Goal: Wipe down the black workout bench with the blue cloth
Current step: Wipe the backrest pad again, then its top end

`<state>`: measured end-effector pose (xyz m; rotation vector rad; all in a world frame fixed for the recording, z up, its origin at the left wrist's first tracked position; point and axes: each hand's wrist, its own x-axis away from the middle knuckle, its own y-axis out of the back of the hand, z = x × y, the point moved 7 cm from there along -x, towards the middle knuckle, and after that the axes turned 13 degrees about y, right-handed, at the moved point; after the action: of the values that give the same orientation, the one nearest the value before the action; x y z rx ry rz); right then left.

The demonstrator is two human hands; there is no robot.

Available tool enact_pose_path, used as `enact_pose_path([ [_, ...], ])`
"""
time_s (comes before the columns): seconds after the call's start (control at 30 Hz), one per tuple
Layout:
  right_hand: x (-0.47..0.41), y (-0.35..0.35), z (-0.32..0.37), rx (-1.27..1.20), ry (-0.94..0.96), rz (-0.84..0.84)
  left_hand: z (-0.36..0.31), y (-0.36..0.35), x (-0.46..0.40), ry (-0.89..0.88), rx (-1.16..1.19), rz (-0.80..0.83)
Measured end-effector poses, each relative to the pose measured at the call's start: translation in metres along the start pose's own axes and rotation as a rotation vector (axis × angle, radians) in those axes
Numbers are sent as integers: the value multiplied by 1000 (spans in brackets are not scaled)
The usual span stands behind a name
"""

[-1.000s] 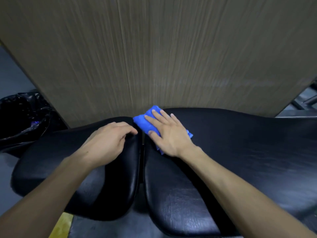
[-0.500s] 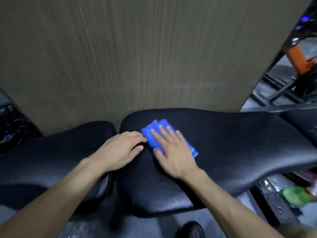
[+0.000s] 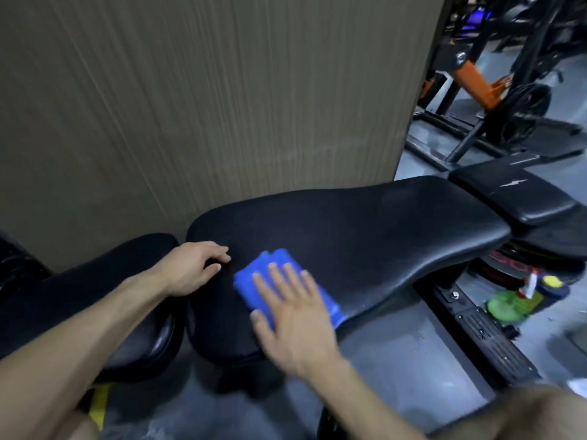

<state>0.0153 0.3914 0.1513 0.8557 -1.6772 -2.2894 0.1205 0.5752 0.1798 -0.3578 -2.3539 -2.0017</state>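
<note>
The black workout bench (image 3: 381, 230) has a long padded back section and a shorter seat pad (image 3: 95, 290) to its left, with a gap between them. A folded blue cloth (image 3: 254, 274) lies on the near left part of the long pad. My right hand (image 3: 292, 309) presses flat on the cloth, fingers spread and pointing away from me, covering much of it. My left hand (image 3: 193, 268) rests on the left end of the long pad with its fingers curled, holding nothing.
A tall wood-grain panel (image 3: 206, 106) stands right behind the bench. A second black pad (image 3: 524, 198) and orange-and-black gym machines (image 3: 495, 90) are at the right. A green spray bottle (image 3: 508, 304) and a dark bottle lie on the grey floor under the bench's right end.
My right hand has slid the cloth along the long pad toward its near edge. The view has swung right, bringing the gym machines and bottles into sight. My left hand stays at the pad's left end.
</note>
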Motion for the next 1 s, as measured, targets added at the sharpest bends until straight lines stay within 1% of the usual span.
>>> enact_pose_path([
  [0.03,3,-7,32,-33,119,41,1,0,-1,3,8,23],
  [0.07,6,-10,45,-42,198,67,3,0,-2,6,13,51],
  [0.1,7,-8,39,-46,237,69,4,0,-1,5,13,74],
  [0.13,9,-2,20,-31,222,51,4,-2,-1,2,8,93],
  [0.2,17,11,-39,18,72,22,5,-5,1,5,10,127],
  [0.27,30,28,-107,83,-170,-2,9,-9,1,8,31,153],
  [0.33,40,38,-132,103,-363,-23,11,-12,2,-2,29,164],
  [0.37,39,36,-125,127,-409,-38,11,-12,1,-10,33,164],
  [0.4,35,30,-103,158,-397,-47,12,-11,0,-13,38,164],
  [0.43,31,22,-73,160,-334,-52,12,-9,-2,-19,38,161],
  [0.47,26,14,-39,131,-232,-45,12,-7,-4,-22,29,153],
  [0.53,23,-1,11,57,-26,48,7,0,-10,-22,37,110],
  [0.6,22,1,14,6,78,112,-3,6,-14,-22,175,58],
  [0.67,20,9,-15,-5,102,157,-19,7,-14,-58,353,37],
  [0.7,17,15,-39,-6,73,171,-27,7,-13,-83,404,36],
  [0.73,14,22,-72,4,2,161,-35,6,-13,-104,427,33],
  [0.77,13,31,-111,28,-107,141,-41,7,-14,-121,442,30],
  [0.83,19,50,-185,74,-385,91,-49,5,-17,-136,459,24],
  [0.87,23,56,-208,97,-519,59,-54,4,-20,-144,463,21],
  [0.9,24,56,-214,129,-599,37,-60,3,-25,-155,469,15],
  [0.93,21,50,-204,175,-593,9,-67,2,-30,-164,480,6],
  [0.97,16,43,-180,190,-510,-30,-78,1,-37,-179,490,-10],
  [1.0,10,35,-151,163,-381,-53,-91,1,-45,-196,491,-33],
])
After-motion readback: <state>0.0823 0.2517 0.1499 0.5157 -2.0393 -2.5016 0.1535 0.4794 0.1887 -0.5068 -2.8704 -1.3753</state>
